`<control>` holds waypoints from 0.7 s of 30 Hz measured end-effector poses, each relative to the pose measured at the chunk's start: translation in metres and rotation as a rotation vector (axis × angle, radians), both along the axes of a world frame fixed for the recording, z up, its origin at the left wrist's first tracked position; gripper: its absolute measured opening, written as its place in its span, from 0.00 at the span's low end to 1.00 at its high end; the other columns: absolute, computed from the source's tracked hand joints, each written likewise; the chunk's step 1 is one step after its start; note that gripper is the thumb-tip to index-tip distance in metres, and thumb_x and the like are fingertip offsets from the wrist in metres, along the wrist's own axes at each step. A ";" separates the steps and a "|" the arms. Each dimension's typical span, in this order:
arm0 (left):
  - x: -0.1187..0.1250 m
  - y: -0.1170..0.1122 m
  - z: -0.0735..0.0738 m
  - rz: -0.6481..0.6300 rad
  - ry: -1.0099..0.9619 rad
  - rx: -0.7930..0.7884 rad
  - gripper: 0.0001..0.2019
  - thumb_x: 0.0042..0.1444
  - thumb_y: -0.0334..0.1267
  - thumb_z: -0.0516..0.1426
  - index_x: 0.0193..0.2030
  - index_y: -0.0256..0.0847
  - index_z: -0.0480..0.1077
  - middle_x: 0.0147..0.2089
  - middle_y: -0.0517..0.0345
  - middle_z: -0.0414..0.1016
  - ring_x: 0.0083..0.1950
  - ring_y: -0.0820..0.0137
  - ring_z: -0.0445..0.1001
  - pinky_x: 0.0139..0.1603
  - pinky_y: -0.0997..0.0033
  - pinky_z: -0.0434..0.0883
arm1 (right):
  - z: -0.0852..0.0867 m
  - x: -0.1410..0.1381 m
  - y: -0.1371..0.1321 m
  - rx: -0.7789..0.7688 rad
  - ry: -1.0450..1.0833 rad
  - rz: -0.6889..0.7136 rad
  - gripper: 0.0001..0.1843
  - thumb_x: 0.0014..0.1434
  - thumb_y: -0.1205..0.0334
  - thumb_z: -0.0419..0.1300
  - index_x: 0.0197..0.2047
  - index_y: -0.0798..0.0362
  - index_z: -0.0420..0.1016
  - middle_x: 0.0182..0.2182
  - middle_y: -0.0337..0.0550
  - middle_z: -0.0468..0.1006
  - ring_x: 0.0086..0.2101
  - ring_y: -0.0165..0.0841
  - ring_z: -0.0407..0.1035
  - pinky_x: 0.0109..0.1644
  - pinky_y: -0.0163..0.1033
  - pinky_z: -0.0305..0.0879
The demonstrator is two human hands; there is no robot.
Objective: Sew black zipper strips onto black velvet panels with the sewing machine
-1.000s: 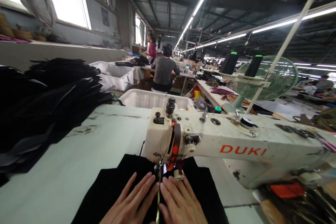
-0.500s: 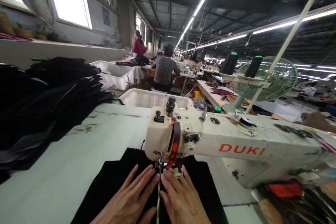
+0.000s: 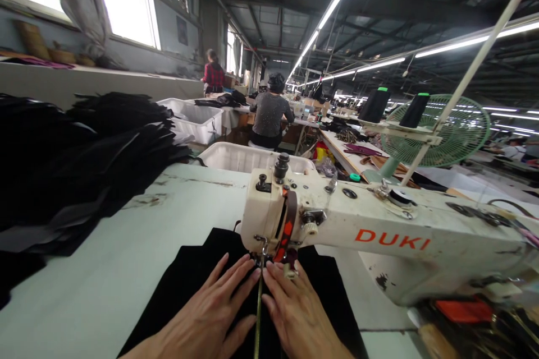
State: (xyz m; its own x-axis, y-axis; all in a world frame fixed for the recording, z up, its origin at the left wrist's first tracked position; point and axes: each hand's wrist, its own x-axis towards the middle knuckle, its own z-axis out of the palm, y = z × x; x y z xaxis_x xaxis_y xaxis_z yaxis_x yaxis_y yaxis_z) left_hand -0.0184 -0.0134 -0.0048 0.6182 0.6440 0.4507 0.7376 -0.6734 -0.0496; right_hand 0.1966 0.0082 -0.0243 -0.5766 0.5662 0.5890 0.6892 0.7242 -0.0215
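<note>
While both hands lie close up against the white metal sewing machine (image 3: 337,216), the spot where its needle would meet the cloth is hard to make out among fingertips and small metal parts. A flat piece of black fabric (image 3: 191,269) lies on the pale green tabletop (image 3: 105,269) beneath the hands, its near edge cut off by the bottom of the view. A tall, layered stack of black material (image 3: 92,157) is cut off at the left, and a flat red object (image 3: 463,311) at lower right is blurred. Orange-red capitals on the machine's arm read "DUKI".

The left hand (image 3: 213,308) rests palm down, fingers extended and slightly apart, thumb spread. The right hand (image 3: 297,303) also lies flat, fingers lightly parted. Both press on the fabric without gripping it, beside a narrow gold-coloured strip (image 3: 258,320) running between them towards the machine; whether either thumb touches it, I cannot tell.
</note>
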 end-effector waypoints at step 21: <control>-0.014 -0.103 -0.004 -0.039 -0.186 -0.244 0.26 0.65 0.33 0.51 0.70 0.48 0.57 0.67 0.57 0.65 0.67 0.62 0.62 0.64 0.61 0.64 | 0.019 0.009 -0.116 -0.446 0.196 0.055 0.24 0.56 0.59 0.71 0.53 0.53 0.71 0.51 0.45 0.75 0.56 0.39 0.66 0.70 0.55 0.49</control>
